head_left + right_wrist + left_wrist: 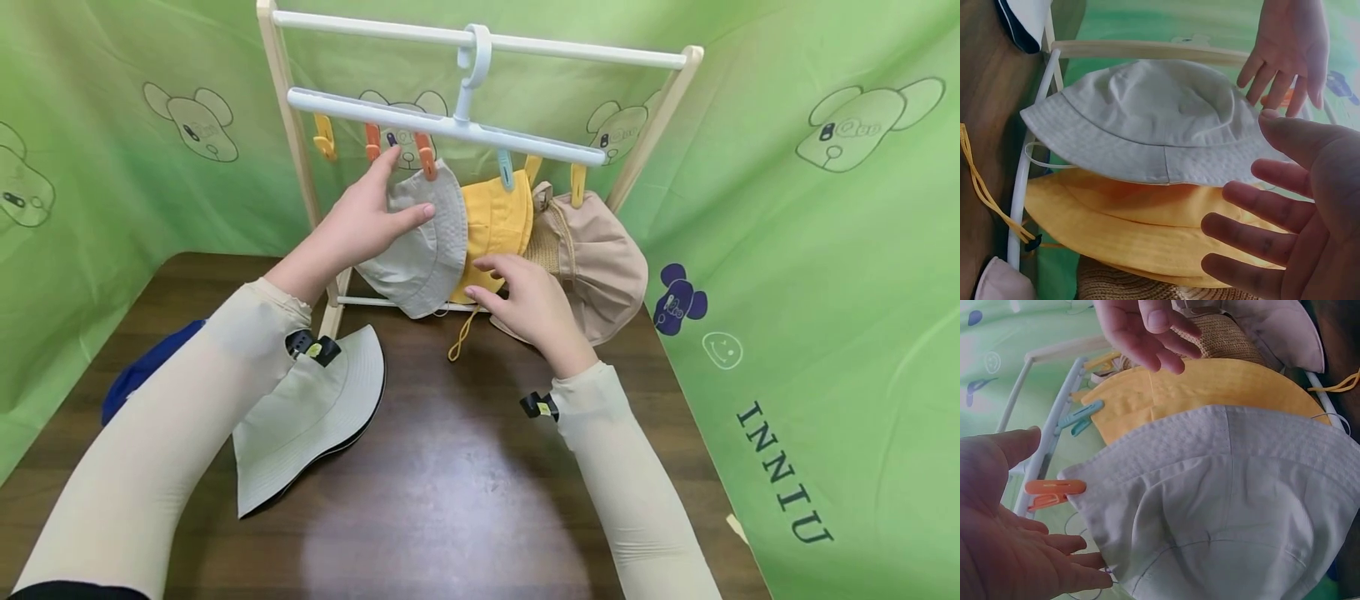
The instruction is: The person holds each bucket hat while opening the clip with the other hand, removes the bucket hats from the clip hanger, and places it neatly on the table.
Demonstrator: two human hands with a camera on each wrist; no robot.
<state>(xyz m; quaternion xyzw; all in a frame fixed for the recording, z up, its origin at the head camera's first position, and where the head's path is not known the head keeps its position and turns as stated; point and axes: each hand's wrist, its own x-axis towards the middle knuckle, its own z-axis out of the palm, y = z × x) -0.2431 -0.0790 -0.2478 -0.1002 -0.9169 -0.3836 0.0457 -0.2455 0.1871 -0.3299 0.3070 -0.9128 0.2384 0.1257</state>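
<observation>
- Grey bucket hat (420,262) hangs from the pale hanger (540,143), leftmost of the three hanging hats; an orange clip (426,157) bites the edge of its brim.
- My left hand (365,215) is just beside this hat, with fingers spread and thumb standing apart; whether a fingertip touches the cloth, I cannot tell.
- My right hand (532,306) is in front of the yellow hat (497,218), its fingers spaced and gently bent, gripping nothing.
- This yellow hat is next to the grey one, held by a light blue clip (506,169); a yellow cord (463,335) hangs below it.
- Farther right, a beige hat (603,267) hangs from a yellow clip (577,183).
- The hanger hooks over the top bar (585,50) of a rack with wooden posts (657,125).
- On the brown table (450,483) lies a white hat (315,417) with dark underside, and a blue thing (150,367), which my left sleeve (195,400) partly covers.
- Green cloth (847,275) with animal drawings stands around the table.
</observation>
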